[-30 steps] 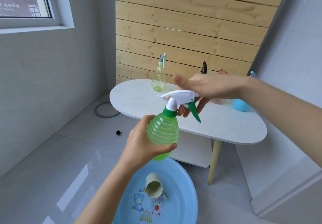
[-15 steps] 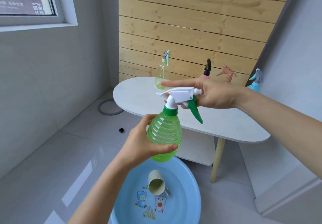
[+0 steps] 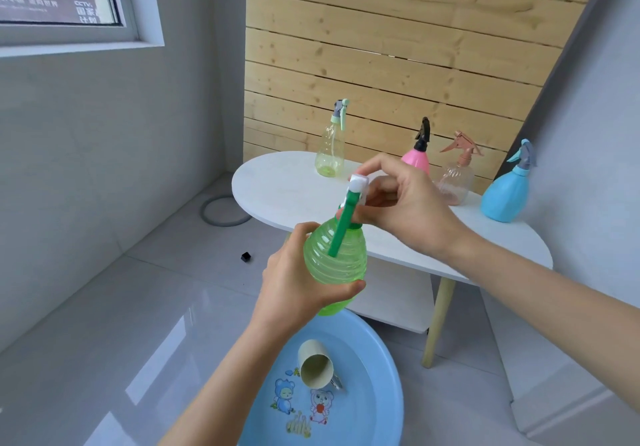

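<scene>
The left hand (image 3: 301,282) is gripping the green spray bottle (image 3: 337,262) steady (above the near blue basin (image 3: 381,411)) while the right hand (image 3: 405,206) is pinching its spray head (image 3: 356,184), probably unscrewing it.

four bottles (image 3: 330,154) on table (image 3: 277,182); cup (image 3: 317,366) in basin (image 3: 377,411), perhaps water-filled

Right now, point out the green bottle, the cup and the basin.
green bottle (image 3: 341,265), head view, on its ribbed body, right of the trigger
cup (image 3: 308,347), head view, on its outer side wall
basin (image 3: 374,421), head view, on the bare inner floor
</scene>
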The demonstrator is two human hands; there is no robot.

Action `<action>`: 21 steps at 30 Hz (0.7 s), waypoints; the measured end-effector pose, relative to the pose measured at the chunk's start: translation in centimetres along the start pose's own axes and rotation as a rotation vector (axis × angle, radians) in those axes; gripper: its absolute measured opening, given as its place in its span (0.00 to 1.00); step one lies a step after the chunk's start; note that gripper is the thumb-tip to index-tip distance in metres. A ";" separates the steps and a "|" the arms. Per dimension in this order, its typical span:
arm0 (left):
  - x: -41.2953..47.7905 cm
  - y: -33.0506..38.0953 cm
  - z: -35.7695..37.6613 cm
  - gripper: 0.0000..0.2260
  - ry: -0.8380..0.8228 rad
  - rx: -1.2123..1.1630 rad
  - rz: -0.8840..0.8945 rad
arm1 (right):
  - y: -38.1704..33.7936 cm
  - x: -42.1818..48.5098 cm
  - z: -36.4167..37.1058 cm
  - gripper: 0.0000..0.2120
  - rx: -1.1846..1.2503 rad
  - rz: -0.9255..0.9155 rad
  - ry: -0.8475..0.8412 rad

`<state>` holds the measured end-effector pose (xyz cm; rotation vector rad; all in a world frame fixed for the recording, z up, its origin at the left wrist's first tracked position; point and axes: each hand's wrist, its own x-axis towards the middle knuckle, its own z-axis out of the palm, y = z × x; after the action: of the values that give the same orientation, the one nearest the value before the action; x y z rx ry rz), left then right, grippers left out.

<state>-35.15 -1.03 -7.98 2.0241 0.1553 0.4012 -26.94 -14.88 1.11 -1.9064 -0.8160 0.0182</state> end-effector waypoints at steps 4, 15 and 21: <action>0.0 0.1 0.5 0.36 -0.016 0.026 -0.008 | 0.6 -0.6 0.2 0.17 -0.162 0.002 0.083; -0.2 0.4 0.6 0.34 -0.024 0.029 -0.022 | -1.6 0.7 -2.6 0.12 -0.137 0.183 -0.319; -0.5 0.5 0.8 0.34 0.026 0.061 -0.019 | -1.3 0.2 -1.0 0.18 -0.311 0.094 -0.131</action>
<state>-35.34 -2.06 -7.95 2.0762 0.2051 0.4153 -27.10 -15.25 2.75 -2.2550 -0.8550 0.0785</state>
